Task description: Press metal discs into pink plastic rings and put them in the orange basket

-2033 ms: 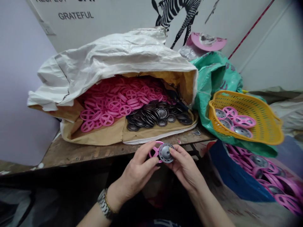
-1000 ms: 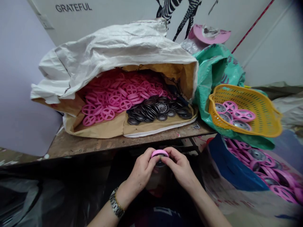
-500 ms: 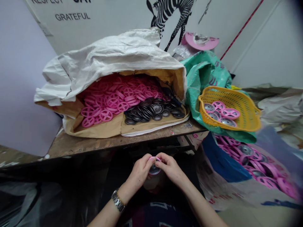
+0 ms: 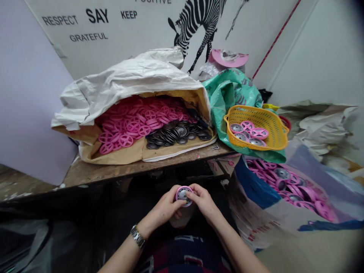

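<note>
Both hands hold one small pink wheel (image 4: 183,194) with a silver hubcap set in its face, low in the middle of the view, below the table's front edge. My left hand (image 4: 165,208), with a metal watch on the wrist, grips its left side. Fingers of my right hand (image 4: 204,201) pinch the right side. On the table lies an open white and brown sack (image 4: 125,81) holding a heap of pink spoked wheels (image 4: 133,121) and a pile of dark hubcaps (image 4: 173,135).
A yellow basket (image 4: 273,131) with several assembled wheels rests on a green bag (image 4: 230,89) at the right. Below it a large open bag (image 4: 287,182) holds many assembled pink wheels. The worn wooden table (image 4: 113,170) runs across the front; a wall with a zebra print stands behind.
The hands brought the hubcap and pink wheel together, pressed them edge-on, then turned the joined piece face up. They sank lower and the view swung to the right.
</note>
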`<state>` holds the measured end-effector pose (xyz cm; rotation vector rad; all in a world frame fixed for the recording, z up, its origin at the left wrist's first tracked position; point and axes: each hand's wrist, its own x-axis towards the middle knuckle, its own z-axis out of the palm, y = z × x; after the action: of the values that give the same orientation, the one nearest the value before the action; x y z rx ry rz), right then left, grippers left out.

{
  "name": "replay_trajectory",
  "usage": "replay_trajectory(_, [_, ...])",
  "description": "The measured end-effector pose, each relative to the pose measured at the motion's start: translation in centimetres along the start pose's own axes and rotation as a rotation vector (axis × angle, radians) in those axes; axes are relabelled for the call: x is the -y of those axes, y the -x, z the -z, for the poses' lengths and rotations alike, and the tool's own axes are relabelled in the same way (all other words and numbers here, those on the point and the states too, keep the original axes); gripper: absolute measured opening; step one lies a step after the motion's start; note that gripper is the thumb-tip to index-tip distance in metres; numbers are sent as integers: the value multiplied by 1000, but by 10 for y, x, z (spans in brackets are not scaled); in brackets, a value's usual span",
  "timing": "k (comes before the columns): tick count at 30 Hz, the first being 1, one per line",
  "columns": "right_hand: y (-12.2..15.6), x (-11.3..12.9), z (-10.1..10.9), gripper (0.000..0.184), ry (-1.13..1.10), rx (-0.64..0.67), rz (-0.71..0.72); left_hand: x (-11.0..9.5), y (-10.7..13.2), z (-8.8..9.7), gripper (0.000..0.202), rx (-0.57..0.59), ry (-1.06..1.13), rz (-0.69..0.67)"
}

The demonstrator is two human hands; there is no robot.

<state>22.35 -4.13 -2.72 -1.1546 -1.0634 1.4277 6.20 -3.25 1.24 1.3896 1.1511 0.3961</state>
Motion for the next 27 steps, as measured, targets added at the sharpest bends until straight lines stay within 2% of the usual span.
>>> replay_trajectory(5, [12, 1, 5, 29, -32, 11, -12, -2, 4, -8, 37, -44, 86, -5])
replay_trajectory(9, [18, 0, 6, 29, -51, 15, -3, 6, 1, -14, 39, -78, 145, -23])
replay_trajectory(16, [29, -5, 8, 21, -61, -34, 46, 10, 3, -26, 34, -101, 68, -95])
replay_trajectory(21, [29, -3, 16, 23, -38, -63, 49, 7, -3, -31, 35, -51, 109, -127])
replay_trajectory(24, [27, 7, 25, 23, 26, -74, 64, 11, -11, -35, 45, -12, 167, -110])
replay_trajectory(27, [24, 32, 42, 22, 165, -136, 145, 18, -17, -34, 58, 6, 149, -88])
